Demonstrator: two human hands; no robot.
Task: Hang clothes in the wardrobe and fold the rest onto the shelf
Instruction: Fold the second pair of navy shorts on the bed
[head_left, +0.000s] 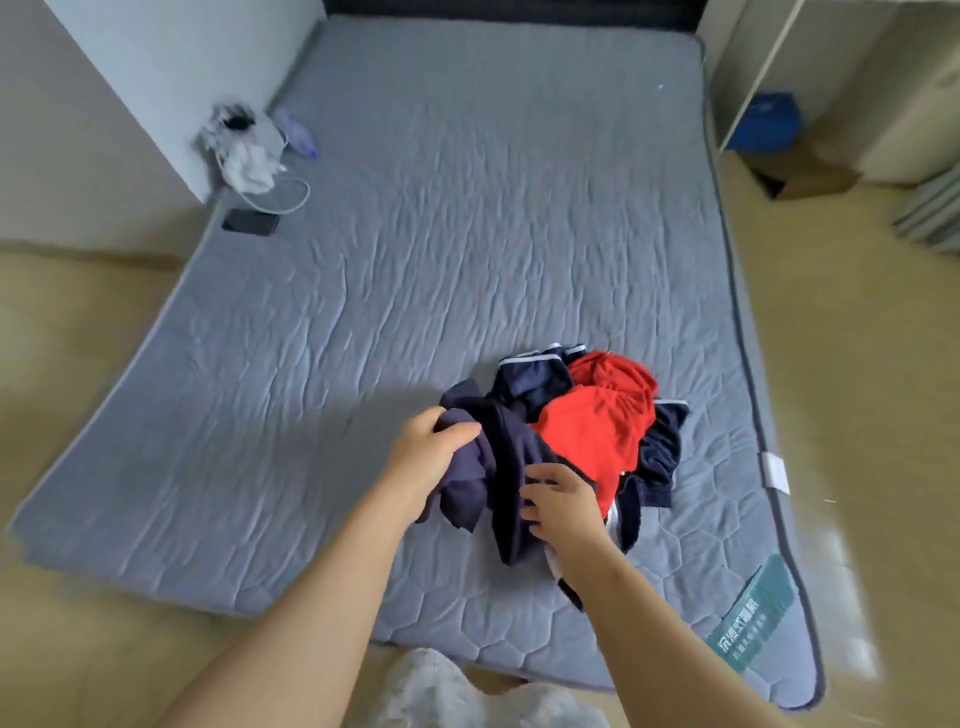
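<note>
A navy garment (506, 457) is held just off a clothes pile (592, 431) on the bed (415, 234), probably to separate it for hanging. It is bunched in the left grip (431, 457). The right grip (563, 504) is laid against it, closure unclear.

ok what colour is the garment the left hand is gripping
The garment in the left hand is dark navy; the head view shows it best.

Clothes pile (587, 426) on the mattress (415, 260), near its front right corner; phone (251, 222) and cable (291, 200) at its far left edge, beside the wall (156, 78); box (810, 176) on the floor (857, 364), far right.
</note>
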